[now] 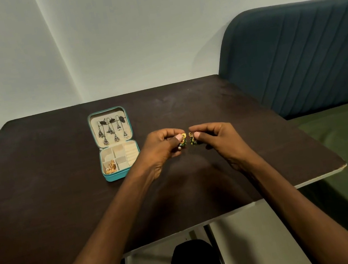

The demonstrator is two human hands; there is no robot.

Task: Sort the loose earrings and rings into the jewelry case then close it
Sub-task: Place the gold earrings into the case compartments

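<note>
Jewelry case (112,177) sits open on the dark table (41,201), at your left, lid laid flat away from you, tray half nearest you. Its long axis runs away from you. Silver drop earrings (111,130) hang in the lid; a gold piece (110,167) fills the near-left tray cell, and the other cells look empty.

Your left hand (160,150) pinches one green-and-gold earring (184,140), just right of the tray, almost touching its right wall. Your right hand (213,138) pinches the matching green-and-gold earring (192,139), farther off. The two earrings are close but apart.

Likely next: left hand drops first, short move leftward into a free cell; right hand must cross past it.
</note>
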